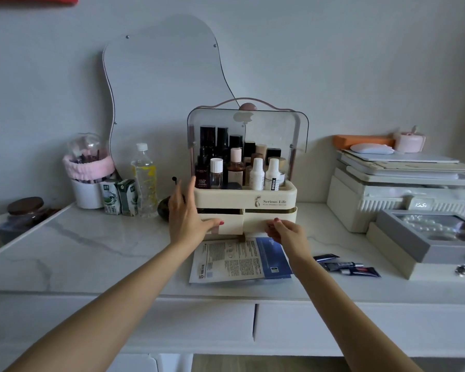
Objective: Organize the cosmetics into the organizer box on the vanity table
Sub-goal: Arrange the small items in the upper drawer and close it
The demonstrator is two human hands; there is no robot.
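Note:
A cream organizer box (277,196) with a raised clear lid stands at the middle of the white vanity table (91,251). Its top tray holds several bottles (236,167). My left hand (187,216) lies flat and spread against the box's left side and left drawer front (223,220). My right hand (287,232) has curled fingers at the lower edge of the right drawer (270,220). Flat sheet-mask packets (239,260) lie on the table just in front of the box, under my hands. A few small dark tubes (349,267) lie to the right.
A wavy mirror (161,84) leans on the wall. Left of the box stand a water bottle (144,181), milk cartons (118,197) and a white cup with a pink band (87,181). On the right sit stacked white boxes (397,189) and a grey jewellery box (424,237).

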